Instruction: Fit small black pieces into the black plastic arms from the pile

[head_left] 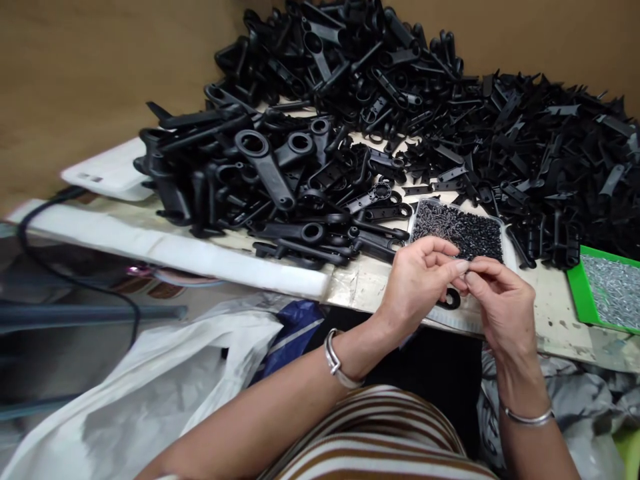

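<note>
My left hand (419,277) and my right hand (503,293) meet at the table's front edge, fingertips pinched together. Whatever sits between the fingertips is too small and covered to make out. Just below them a black ring-shaped part (452,299) shows, partly hidden by the fingers. Behind my hands stands a clear plastic box (507,250) holding many tiny dark pieces (463,227), its near side covered by my fingers. Black plastic arms with round ring ends (263,167) lie heaped to the left of the box.
Smaller black plastic parts (530,140) form a pile at the back right. A green tray (583,300) of silvery screws stands at the right. White foam strip (200,257) edges the table at left, near a white device (113,170) with a black cable (30,247). White bags (225,347) hang below.
</note>
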Demonstrator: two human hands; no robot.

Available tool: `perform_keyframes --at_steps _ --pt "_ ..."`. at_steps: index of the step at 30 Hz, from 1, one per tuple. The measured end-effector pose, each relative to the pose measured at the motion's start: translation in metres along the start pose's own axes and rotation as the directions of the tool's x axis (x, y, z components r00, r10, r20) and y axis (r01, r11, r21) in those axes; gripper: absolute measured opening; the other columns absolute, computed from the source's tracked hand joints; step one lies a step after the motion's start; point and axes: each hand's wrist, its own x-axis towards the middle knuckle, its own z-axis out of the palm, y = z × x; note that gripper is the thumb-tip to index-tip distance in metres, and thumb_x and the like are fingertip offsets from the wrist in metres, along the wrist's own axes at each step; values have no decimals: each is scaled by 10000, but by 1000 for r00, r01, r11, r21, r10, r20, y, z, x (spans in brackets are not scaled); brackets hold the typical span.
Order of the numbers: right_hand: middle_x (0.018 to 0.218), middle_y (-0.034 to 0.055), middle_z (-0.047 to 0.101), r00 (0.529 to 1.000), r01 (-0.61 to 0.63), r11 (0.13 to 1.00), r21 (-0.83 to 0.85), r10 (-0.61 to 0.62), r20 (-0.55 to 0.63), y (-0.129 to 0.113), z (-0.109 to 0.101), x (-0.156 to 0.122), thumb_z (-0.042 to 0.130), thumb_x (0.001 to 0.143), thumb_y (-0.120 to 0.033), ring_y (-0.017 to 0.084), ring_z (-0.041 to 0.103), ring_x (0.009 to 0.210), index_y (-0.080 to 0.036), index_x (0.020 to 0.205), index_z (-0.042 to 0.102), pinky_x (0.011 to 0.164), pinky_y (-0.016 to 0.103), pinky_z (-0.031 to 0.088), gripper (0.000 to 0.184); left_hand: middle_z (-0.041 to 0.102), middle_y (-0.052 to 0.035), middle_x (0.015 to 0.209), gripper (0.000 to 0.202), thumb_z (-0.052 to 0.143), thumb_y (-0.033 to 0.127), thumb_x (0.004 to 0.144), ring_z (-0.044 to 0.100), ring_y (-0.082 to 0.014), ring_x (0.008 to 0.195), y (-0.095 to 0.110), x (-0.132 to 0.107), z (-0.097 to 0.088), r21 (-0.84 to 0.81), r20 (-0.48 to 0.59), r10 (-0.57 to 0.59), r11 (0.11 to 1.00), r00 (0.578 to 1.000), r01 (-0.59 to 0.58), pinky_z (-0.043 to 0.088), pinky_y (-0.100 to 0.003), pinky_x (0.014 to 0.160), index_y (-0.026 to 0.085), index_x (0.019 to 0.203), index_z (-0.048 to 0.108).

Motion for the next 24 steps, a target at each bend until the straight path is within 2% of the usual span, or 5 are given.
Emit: perform_keyframes --at_steps 7,12,18,21,24 --pt "745 12 726 967 224 812 -539 -256 16 -23 2 -12 672 848 -280 130 660 596 -209 893 758 608 259 566 121 653 23 577 174 778 223 695 628 -91 517 -5 -1 3 44 -29 85 996 996 -84 464 -154 450 132 772 652" --pt "728 1 730 946 295 702 -648 -309 96 -26 3 -6 664 832 -229 116 650 559 -197 827 744 592 240 563 87 671 20 622 73 729 181 754 652 -92 556 -3 -3 1 180 -12 170 970 985 -165 517 -165 520 134 753 673" --pt "801 22 754 867 486 552 -678 -405 291 -22 1 -2 604 876 -190 129 680 637 -192 867 730 677 259 571 126 706 12 648 69 659 111 799 691 -117 613 2 -7 -11 320 33 180 930 983 -181 543 -177 577 139 842 705" --pt "815 21 756 843 535 530 -658 -392 369 -24 -1 -1 583 892 -197 131 681 648 -208 865 718 681 264 571 138 718 6 659 118 648 89 798 707 -135 651 6 -11 -15 345 35 155 925 987 -157 550 -188 597 144 879 712" --pt "779 15 743 870 490 564 -665 -361 336 -24 -1 0 588 875 -208 122 655 591 -212 818 705 625 257 564 130 730 -4 673 137 637 109 815 709 -146 661 9 -13 -19 357 80 132 922 988 -152 551 -203 606 148 921 714"
